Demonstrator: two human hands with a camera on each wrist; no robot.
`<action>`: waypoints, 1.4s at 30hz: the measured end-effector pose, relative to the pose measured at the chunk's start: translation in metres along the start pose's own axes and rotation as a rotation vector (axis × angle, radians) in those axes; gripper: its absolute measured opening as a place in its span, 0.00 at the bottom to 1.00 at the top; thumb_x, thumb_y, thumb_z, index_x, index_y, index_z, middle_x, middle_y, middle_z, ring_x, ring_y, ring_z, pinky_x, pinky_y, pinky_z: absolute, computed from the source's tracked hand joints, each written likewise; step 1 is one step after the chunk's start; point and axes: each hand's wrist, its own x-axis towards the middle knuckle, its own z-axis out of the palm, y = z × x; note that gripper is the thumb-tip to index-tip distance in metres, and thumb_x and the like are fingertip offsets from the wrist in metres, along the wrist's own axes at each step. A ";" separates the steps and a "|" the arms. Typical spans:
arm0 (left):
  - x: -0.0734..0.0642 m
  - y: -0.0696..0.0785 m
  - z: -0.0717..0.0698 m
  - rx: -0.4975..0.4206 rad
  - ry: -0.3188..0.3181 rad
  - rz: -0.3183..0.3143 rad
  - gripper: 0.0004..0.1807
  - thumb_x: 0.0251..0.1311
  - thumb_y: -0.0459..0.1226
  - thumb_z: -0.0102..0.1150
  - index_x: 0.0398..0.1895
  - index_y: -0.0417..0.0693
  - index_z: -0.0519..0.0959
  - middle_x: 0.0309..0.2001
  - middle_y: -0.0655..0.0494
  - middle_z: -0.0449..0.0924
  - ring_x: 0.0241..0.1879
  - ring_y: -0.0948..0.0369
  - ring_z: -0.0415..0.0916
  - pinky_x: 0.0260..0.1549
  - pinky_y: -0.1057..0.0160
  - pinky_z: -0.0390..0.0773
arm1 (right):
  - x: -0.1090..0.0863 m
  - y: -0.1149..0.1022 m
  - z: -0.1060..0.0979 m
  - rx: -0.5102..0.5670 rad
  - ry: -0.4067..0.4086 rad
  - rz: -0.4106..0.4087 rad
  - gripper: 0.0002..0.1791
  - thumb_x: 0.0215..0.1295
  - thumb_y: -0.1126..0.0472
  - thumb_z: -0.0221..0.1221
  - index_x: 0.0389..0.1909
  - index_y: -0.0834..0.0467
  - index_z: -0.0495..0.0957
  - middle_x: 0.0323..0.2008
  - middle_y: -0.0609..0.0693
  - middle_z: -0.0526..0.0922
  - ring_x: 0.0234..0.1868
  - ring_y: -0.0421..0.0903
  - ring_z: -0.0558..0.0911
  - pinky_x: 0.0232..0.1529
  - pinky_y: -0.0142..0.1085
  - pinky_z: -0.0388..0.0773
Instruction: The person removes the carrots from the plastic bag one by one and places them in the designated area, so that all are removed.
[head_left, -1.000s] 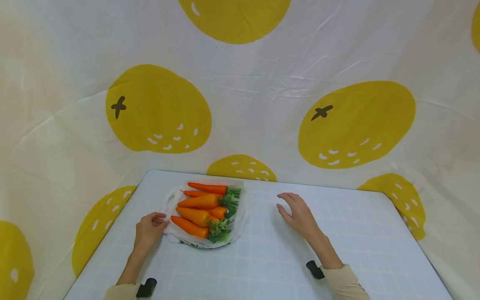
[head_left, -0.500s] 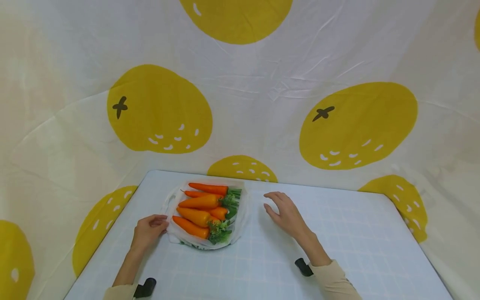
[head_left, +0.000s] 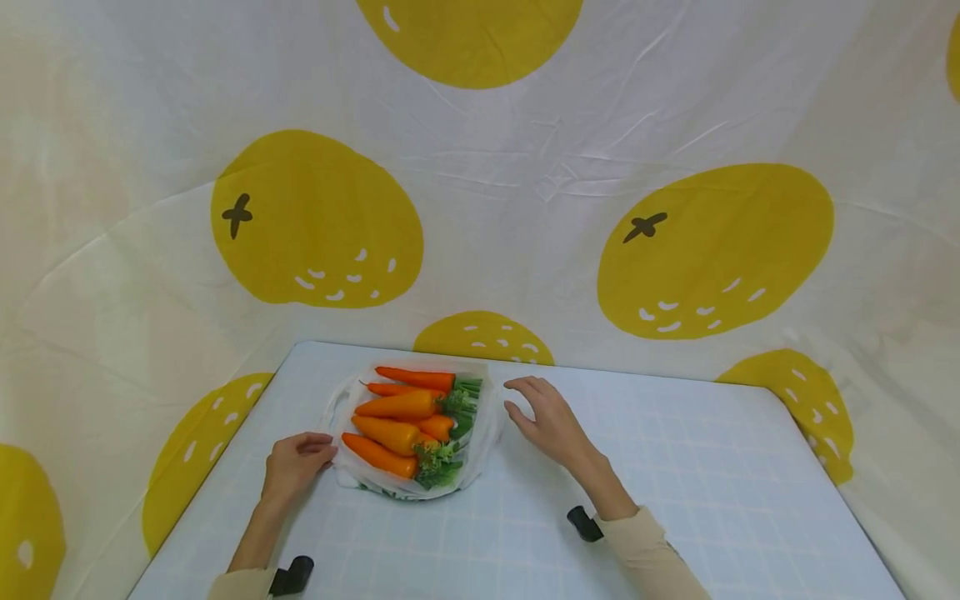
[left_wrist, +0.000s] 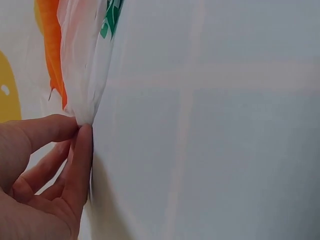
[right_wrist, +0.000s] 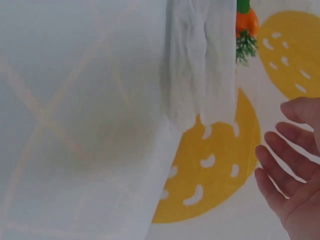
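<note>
My left hand (head_left: 292, 471) sits at eight o'clock of the white plastic bag (head_left: 491, 421), its thumb and a fingertip pinching the bag's edge together. My right hand (head_left: 551, 425) hovers near the bag at three o'clock, fingers apart and loosely bent, the thumb well away from them. The bag lies towards ten o'clock on the pale checked table (head_left: 720, 475), with green print (head_left: 397, 497) along its six o'clock edge. Several orange carrots (head_left: 397, 404) rest on it in a heap, tips to nine o'clock, leafy green tops (head_left: 442, 471) to three. A beige sleeve (head_left: 648, 550) covers each of my forearms. Behind the table, at twelve o'clock, hangs a white cloth (head_left: 510, 250) printed with large yellow fruit (head_left: 322, 225).
</note>
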 end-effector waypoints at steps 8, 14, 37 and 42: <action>0.004 -0.005 0.003 -0.001 -0.042 -0.026 0.18 0.65 0.35 0.66 0.51 0.28 0.81 0.37 0.43 0.86 0.32 0.59 0.82 0.31 0.71 0.82 | 0.019 -0.012 0.013 0.045 -0.039 -0.013 0.17 0.68 0.64 0.66 0.55 0.63 0.81 0.51 0.56 0.85 0.54 0.55 0.82 0.56 0.49 0.80; 0.003 -0.004 0.004 -0.002 -0.049 -0.026 0.19 0.66 0.36 0.66 0.52 0.29 0.81 0.38 0.43 0.86 0.34 0.58 0.82 0.31 0.73 0.81 | 0.034 -0.023 0.023 0.066 -0.099 -0.007 0.17 0.69 0.64 0.65 0.57 0.63 0.80 0.53 0.57 0.84 0.56 0.55 0.81 0.58 0.49 0.79; 0.003 -0.005 0.001 -0.010 -0.042 -0.069 0.19 0.68 0.37 0.63 0.55 0.31 0.79 0.41 0.43 0.85 0.38 0.54 0.80 0.36 0.70 0.84 | 0.087 -0.065 0.081 0.010 -0.377 0.028 0.22 0.74 0.58 0.61 0.65 0.62 0.76 0.59 0.56 0.80 0.54 0.49 0.79 0.59 0.35 0.78; 0.003 -0.005 0.001 -0.032 -0.044 -0.079 0.19 0.68 0.37 0.63 0.55 0.30 0.79 0.40 0.44 0.85 0.37 0.56 0.80 0.33 0.73 0.82 | 0.094 -0.070 0.091 -0.019 -0.411 0.012 0.19 0.74 0.58 0.61 0.62 0.60 0.78 0.58 0.53 0.82 0.56 0.47 0.79 0.61 0.33 0.76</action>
